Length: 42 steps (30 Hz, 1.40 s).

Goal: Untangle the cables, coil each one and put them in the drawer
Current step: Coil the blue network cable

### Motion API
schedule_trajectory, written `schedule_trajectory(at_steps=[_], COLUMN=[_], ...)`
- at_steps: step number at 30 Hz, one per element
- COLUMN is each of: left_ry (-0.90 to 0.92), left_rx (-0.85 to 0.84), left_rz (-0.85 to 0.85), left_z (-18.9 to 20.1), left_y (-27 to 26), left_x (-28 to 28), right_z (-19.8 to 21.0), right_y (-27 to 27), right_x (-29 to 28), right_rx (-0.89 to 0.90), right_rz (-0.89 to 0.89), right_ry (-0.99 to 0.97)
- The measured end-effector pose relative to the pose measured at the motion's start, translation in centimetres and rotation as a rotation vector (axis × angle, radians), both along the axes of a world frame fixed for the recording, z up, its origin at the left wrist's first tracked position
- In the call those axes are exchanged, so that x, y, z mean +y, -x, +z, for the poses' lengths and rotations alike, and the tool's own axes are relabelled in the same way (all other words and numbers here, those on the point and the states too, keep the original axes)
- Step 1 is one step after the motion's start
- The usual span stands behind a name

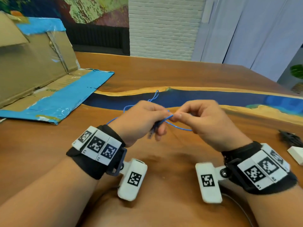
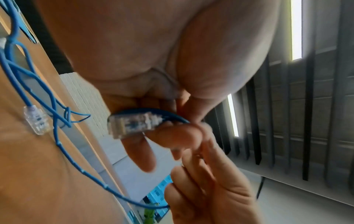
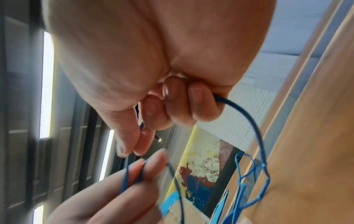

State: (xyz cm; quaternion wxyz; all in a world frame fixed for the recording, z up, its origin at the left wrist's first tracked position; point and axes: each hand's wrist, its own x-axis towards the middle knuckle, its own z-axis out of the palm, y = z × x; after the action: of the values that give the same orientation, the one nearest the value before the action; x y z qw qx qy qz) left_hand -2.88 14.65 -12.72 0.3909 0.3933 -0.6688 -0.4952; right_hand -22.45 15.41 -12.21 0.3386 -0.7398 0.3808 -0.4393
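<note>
A thin blue network cable (image 1: pixel 179 126) runs between both hands above the wooden table (image 1: pixel 164 72). Its far loops (image 1: pixel 154 97) lie kinked on the table's dark blue strip. My left hand (image 1: pixel 161 126) grips one end, and the clear plug (image 2: pixel 132 125) sticks out past its curled fingers. The other clear plug (image 2: pixel 36 121) lies on the table. My right hand (image 1: pixel 178 116) pinches the cable right beside the left fingertips, and its curled fingers (image 3: pixel 203 104) hold a further length (image 3: pixel 254 125) that arcs down to the table.
An opened cardboard box (image 1: pixel 37 59) edged in blue tape stands at the left, its flap (image 1: pixel 62 97) flat on the table. At the right edge lie a black cable bundle (image 1: pixel 290 139) and a white block (image 1: pixel 296 154).
</note>
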Motion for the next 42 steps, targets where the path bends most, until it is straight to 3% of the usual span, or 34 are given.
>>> schedule_trajectory(at_steps=[3, 5, 9, 11, 12, 14, 17, 20, 23, 26, 29, 35, 40, 42], left_ry=[-0.135, -0.216, -0.228, -0.17, -0.126, -0.026, 0.051, 0.029, 0.005, -0.116, -0.279, -0.278, -0.176, -0.145], left_rx=[0.009, 0.199, 0.744, 0.895, 0.894, 0.733, 0.342, 0.076, -0.06, 0.06, 0.264, 0.659, 0.858, 0.845], left_rz=[-0.158, -0.199, -0.15, -0.047, 0.02, 0.142, 0.254, 0.204, 0.022, -0.118, -0.263, -0.267, -0.117, -0.041], left_z=[0.6, 1.3, 2.3, 2.3, 2.1, 1.8, 1.1, 0.5, 0.5, 1.0, 1.7, 2.4, 2.3, 1.9], left_y=[0.1, 0.1, 0.1, 0.1, 0.0, -0.3, -0.4, 0.0, 0.5, 0.3, -0.3, -0.2, 0.8, 0.9], left_x=[0.9, 1.3, 1.1, 0.6, 0.3, -0.4, -0.7, -0.3, 0.5, 1.2, 1.5, 1.7, 1.6, 1.2], right_z=[-0.2, -0.5, -1.1, -1.5, -1.6, -1.8, -1.4, -0.8, -0.5, -0.6, -0.8, -0.9, -1.2, -1.1], right_y=[1.4, 1.6, 0.8, 0.2, -0.1, -0.5, -0.9, -0.2, 0.5, 0.6, 0.6, 0.3, -0.7, -1.1], right_x=[-0.9, -1.2, -1.1, -0.6, -0.3, 0.2, 0.7, 0.3, -0.2, -0.8, -1.1, -0.6, 0.1, 0.4], right_rx=[-0.098, -0.167, -0.1, 0.038, 0.109, 0.208, 0.1, -0.095, -0.133, -0.262, -0.354, -0.195, 0.091, 0.183], right_rz=[-0.191, -0.214, -0.046, 0.114, 0.189, 0.304, 0.353, 0.277, 0.163, 0.033, 0.017, 0.121, 0.226, 0.252], right_ry=[0.026, 0.02, -0.14, -0.281, -0.341, -0.386, -0.365, -0.317, -0.214, -0.172, -0.171, -0.251, -0.358, -0.35])
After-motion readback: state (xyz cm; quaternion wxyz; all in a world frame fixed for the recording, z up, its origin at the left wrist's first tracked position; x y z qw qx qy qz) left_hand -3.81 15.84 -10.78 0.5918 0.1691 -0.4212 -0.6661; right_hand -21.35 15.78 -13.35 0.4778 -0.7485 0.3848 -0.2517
